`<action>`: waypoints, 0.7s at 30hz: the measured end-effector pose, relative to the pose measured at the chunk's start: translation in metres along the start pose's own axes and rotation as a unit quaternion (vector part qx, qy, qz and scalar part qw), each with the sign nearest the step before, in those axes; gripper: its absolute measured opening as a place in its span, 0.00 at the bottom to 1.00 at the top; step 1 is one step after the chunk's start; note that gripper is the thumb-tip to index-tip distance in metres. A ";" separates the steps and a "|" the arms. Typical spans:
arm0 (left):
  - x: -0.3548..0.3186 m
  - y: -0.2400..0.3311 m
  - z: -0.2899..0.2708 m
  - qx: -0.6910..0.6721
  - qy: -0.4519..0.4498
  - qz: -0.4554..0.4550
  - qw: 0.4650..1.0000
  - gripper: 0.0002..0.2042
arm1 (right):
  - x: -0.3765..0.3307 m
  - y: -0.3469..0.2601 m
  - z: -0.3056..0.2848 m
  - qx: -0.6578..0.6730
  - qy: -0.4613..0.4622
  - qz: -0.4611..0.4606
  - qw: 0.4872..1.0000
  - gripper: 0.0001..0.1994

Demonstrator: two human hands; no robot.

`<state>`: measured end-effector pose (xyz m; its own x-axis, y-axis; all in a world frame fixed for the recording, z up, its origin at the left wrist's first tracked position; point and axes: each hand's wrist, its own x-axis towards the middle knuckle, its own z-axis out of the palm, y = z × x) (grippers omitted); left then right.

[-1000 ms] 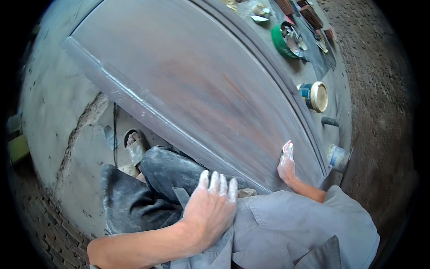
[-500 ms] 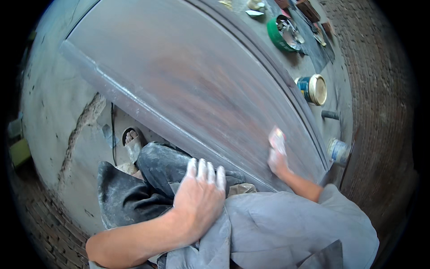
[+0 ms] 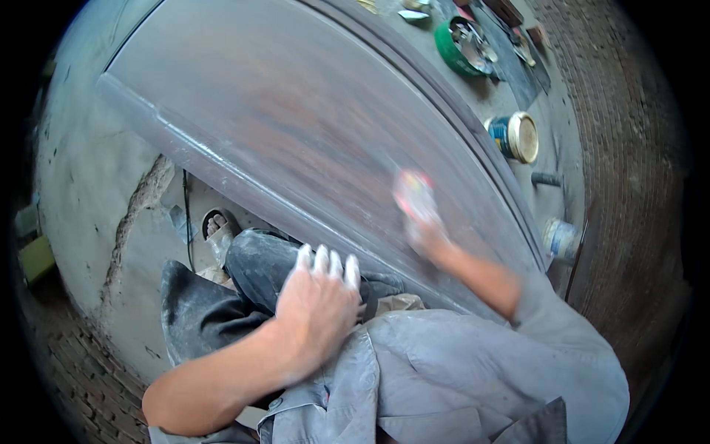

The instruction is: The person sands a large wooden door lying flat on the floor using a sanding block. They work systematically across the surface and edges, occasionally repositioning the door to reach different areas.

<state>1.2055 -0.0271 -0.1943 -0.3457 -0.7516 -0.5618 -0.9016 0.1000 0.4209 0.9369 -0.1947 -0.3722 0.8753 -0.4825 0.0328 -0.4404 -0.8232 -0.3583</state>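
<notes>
A large grey panel (image 3: pixel 296 126) with reddish-brown patches and a raised lip along its edges lies in front of me. My right hand (image 3: pixel 427 231), dusted white, is pressed over a small red-and-white pad (image 3: pixel 414 185) on the panel's surface. Motion smears both, so I cannot make out the pad's exact kind. My left hand (image 3: pixel 319 292) lies palm down by my bent knee, close to the panel's near edge. Its white-dusted fingertips are stretched out, and nothing shows in it.
Beyond the panel's right edge stand a green tub (image 3: pixel 460 48) of scraps and tools, a dark-labelled bucket (image 3: pixel 518 137) on its side and a pale bucket (image 3: pixel 562 240). A dark cylinder (image 3: pixel 547 179) lies between the buckets. Broken concrete (image 3: pixel 137 203) runs across the floor at left.
My right hand has swept the pad up and to the left across the panel. My left hand has shifted slightly left and up.
</notes>
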 end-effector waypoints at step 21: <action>-0.022 0.015 0.013 -0.014 0.014 0.044 0.999 0.28 | -0.124 -0.013 -0.035 0.015 -0.107 0.130 0.986 0.31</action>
<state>1.1963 -0.0003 -0.1850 -0.4160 -0.7581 -0.5022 -0.8604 0.1494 0.4873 0.8275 -0.1342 -0.3390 0.7565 -0.5999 -0.2605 -0.6528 -0.6687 -0.3559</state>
